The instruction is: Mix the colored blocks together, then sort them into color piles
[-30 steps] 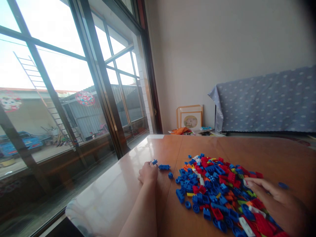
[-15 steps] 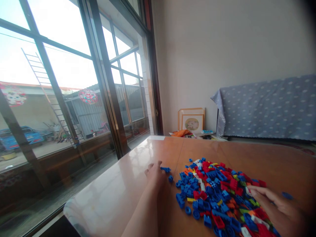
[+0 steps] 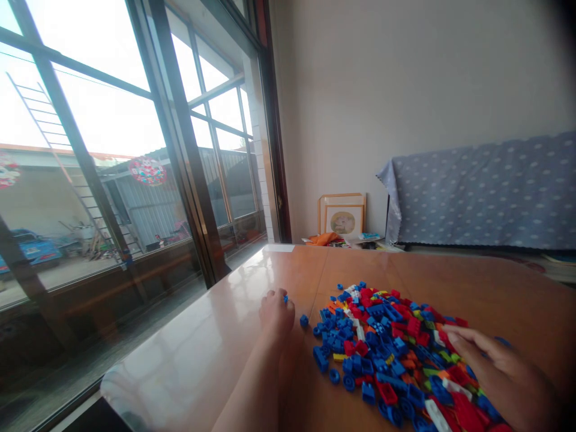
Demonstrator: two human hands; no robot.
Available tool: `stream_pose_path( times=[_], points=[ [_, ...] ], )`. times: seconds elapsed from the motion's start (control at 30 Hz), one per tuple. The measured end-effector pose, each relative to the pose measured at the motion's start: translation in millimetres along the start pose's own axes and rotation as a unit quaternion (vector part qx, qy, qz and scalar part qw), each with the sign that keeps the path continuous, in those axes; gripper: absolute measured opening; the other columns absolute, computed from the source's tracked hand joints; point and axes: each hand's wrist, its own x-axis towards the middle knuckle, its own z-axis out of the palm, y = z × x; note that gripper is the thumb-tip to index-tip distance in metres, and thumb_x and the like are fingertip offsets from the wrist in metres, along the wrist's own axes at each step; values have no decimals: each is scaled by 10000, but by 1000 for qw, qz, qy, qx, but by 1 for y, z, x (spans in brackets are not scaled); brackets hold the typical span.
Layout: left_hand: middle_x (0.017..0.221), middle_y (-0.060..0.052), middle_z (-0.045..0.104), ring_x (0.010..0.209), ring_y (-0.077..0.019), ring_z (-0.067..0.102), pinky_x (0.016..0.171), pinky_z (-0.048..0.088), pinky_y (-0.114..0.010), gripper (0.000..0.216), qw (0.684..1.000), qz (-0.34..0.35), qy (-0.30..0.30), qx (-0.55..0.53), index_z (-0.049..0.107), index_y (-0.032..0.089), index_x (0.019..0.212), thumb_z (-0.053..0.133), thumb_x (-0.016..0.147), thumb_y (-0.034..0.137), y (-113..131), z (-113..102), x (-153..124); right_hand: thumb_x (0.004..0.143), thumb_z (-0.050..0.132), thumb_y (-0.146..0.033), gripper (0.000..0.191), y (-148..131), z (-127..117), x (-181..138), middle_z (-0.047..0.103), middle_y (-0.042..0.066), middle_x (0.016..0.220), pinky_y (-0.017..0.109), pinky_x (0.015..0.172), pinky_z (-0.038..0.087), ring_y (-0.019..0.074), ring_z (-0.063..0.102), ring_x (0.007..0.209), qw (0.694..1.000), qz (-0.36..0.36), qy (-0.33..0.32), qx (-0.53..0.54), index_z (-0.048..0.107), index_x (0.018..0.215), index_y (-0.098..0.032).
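My left hand (image 3: pixel 275 313) is curled over the table's left part, its fingers closed round a small blue building piece (image 3: pixel 285 298) that is mostly hidden. Just right of that hand lies a single blue block (image 3: pixel 304 321). At the right edge of the brick pile (image 3: pixel 355 336), my right hand (image 3: pixel 499 366) has thumb and forefinger pinched together. A red brick (image 3: pixel 446 341) shows at those fingertips, partly covered by them. The pile mixes blue, red, white, yellow, orange and green pieces, with several blue wheel-like rounds (image 3: pixel 348 383) along its near side.
The wooden table (image 3: pixel 252 354) is glossy, with a seam across it. Large windows (image 3: pixel 112 120) stand at the left. Behind the table are framed pictures (image 3: pixel 344 219), an orange cloth (image 3: pixel 324 239) and a grey-blue dotted cover (image 3: pixel 486 192).
My left hand has closed on the blue piece that lay by its fingers and has drawn it left. More red shows at my right fingertips. The whole view has shifted slightly.
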Motion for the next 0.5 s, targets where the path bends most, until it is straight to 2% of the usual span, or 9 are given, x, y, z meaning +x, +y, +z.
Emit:
stream_pose_path(
  times=[0.1, 0.23, 0.33, 0.4, 0.5],
  points=[
    [1051, -72, 708, 982, -223, 642, 859, 471, -302, 216, 995, 60, -61, -58, 710, 236, 1028, 565, 884, 306, 8, 5, -5, 863, 530, -601, 395, -19, -11, -4, 789, 27, 1042, 374, 909, 576, 297, 749, 923, 998, 22, -42, 44, 767, 1002, -316],
    [1107, -47, 703, 997, -217, 645, 862, 487, -283, 291, 978, 135, -123, -103, 729, 264, 1085, 660, 832, 389, 22, 1, -20, 841, 553, -567, 421, -31, -13, -7, 779, 53, 1042, 378, 887, 580, 290, 734, 971, 996, 16, -31, 88, 756, 1019, -244],
    [1156, -45, 683, 1030, -242, 633, 870, 491, -299, 389, 960, 183, -181, -108, 722, 304, 1152, 715, 779, 415, 33, -10, -32, 859, 545, -561, 429, -27, -9, -7, 766, 52, 1086, 348, 869, 581, 263, 727, 995, 994, 13, -37, 103, 732, 1082, -245],
    [1208, -52, 665, 1048, -260, 629, 871, 494, -314, 442, 951, 198, -217, -96, 702, 320, 1205, 718, 776, 425, 39, -16, -38, 877, 539, -565, 448, -19, -5, -5, 751, 57, 1138, 353, 917, 566, 252, 715, 1039, 994, 8, -41, 105, 701, 1151, -249],
    [1298, -58, 640, 1107, -286, 616, 920, 490, -344, 527, 944, 207, -240, -87, 666, 336, 1279, 733, 767, 441, 44, -16, -44, 885, 544, -571, 477, -7, 0, 0, 713, 56, 1239, 383, 1000, 531, 249, 676, 1139, 995, -9, -32, 99, 651, 1237, -267]
  ],
)
